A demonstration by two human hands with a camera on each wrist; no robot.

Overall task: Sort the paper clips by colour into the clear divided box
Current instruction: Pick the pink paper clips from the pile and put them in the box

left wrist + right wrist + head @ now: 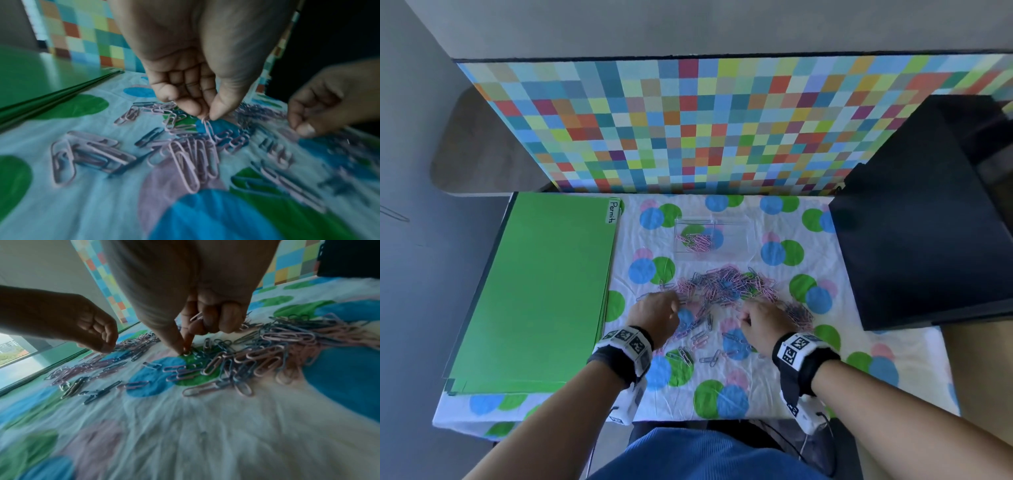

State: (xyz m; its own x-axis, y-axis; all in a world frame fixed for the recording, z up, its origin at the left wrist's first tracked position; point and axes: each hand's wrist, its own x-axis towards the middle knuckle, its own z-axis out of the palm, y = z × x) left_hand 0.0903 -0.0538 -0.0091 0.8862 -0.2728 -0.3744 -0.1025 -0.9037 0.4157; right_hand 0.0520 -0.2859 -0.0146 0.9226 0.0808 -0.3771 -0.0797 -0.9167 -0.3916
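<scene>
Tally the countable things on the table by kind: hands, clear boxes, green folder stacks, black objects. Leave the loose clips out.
Hands: 2 (left hand pinching a pink clip, right hand holding a clip)
Clear divided box: 1
Green folder stack: 1
Black object: 1
Total: 5

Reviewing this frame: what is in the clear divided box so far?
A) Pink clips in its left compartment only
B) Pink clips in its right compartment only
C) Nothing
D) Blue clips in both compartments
A: the clear divided box holds a bunch of pink clips on its left side, while its right side shows only cloth.
</scene>
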